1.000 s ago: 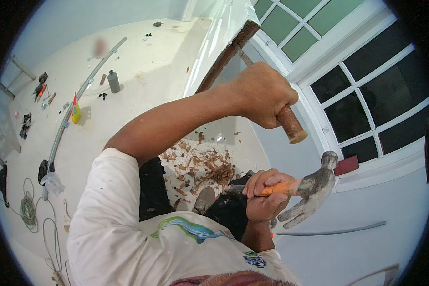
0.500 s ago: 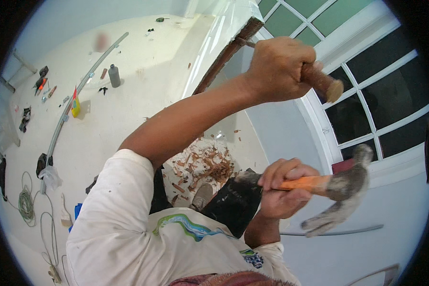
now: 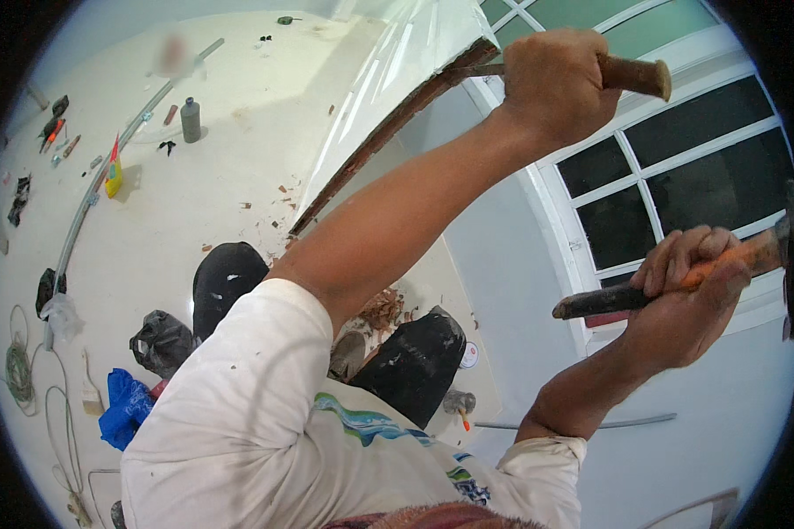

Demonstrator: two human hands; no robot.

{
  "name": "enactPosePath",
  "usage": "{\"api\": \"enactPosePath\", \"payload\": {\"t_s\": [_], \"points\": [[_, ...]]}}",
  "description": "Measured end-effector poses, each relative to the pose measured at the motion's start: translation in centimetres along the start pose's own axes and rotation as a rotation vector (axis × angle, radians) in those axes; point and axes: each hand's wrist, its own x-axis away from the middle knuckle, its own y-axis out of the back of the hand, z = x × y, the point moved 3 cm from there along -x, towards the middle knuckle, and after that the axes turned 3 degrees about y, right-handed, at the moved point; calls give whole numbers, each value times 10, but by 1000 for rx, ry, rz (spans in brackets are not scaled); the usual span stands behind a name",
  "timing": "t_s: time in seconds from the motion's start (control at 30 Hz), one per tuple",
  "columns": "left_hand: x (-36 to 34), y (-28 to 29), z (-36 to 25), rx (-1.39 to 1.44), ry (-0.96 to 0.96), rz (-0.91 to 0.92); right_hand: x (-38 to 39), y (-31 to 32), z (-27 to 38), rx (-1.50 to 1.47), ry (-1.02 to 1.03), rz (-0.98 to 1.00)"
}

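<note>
My left hand (image 3: 556,93) is wrapped round the wooden handle of a chisel (image 3: 635,76) at the upper right. Its metal blade reaches left to the raw brown edge of a white door panel (image 3: 415,66), close to the panel's top corner. Whether the tip bites into the wood is too small to tell. Lower and further right, my right hand (image 3: 688,286) grips a hammer (image 3: 591,301) by its black and orange handle. The hammer's head lies at the dark right rim of the picture and is mostly hidden. A gap separates hammer and chisel.
Wood shavings (image 3: 384,309) lie on the floor by my legs. A grey bottle (image 3: 191,120), a yellow container (image 3: 114,172), a long grey pipe (image 3: 106,181), a coiled cable (image 3: 19,375) and a blue bag (image 3: 125,407) are to the left. A paned window (image 3: 644,189) stands right.
My right hand has swung the hammer right and up, away from my body. My left hand and the chisel have shifted slightly up and right, and the view has tilted.
</note>
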Motion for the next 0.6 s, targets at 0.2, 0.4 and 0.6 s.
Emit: {"api": "enactPosePath", "payload": {"t_s": [0.2, 0.4, 0.6], "points": [[2, 19, 9, 31, -47, 22, 6, -19, -20, 426, -255, 267], [0, 17, 3, 29, -10, 14, -9, 4, -15, 284, 134, 189], [1, 21, 12, 14, -8, -32, -7, -24, -11, 516, -245, 362]]}}
